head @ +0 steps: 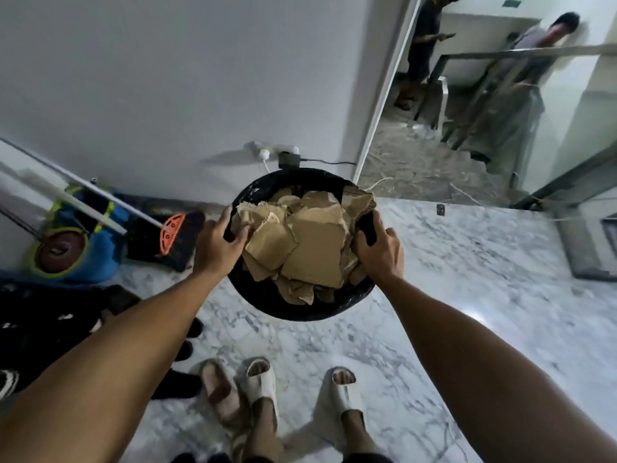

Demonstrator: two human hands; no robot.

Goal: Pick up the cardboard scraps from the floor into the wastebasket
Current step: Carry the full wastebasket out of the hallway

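Both my hands are on the black wastebasket [267, 305], one at each side of its rim. My left hand [218, 243] grips the left rim, thumb outside, fingers curled over the edge and touching the scraps inside. My right hand [379, 248] grips the right rim, fingers wrapped over the edge, thumb spread toward the right. The basket looks lifted off the marble floor [467, 312], though I cannot tell for sure; it sits in front of me, between my forearms.

The cardboard scraps [314, 252] are in the wastebasket, piled up to the rim, torn brown pieces overlapping, one piece sticking up past the rim at the far right. No scraps show on the floor around my feet.

My feet are in pale slides [344, 389] at the bottom, with a spare pair of slippers [217, 392] just beside my left foot. Blue bag [76, 248] with green trim lies at the left against the white wall [167, 78], a white rod across it. An orange-and-black item [173, 233] is near it. A power strip [272, 150] with plugs sits at the wall beyond the basket. Open doorway at the upper right, two people [531, 45] standing by a stair railing [500, 53], blurred.
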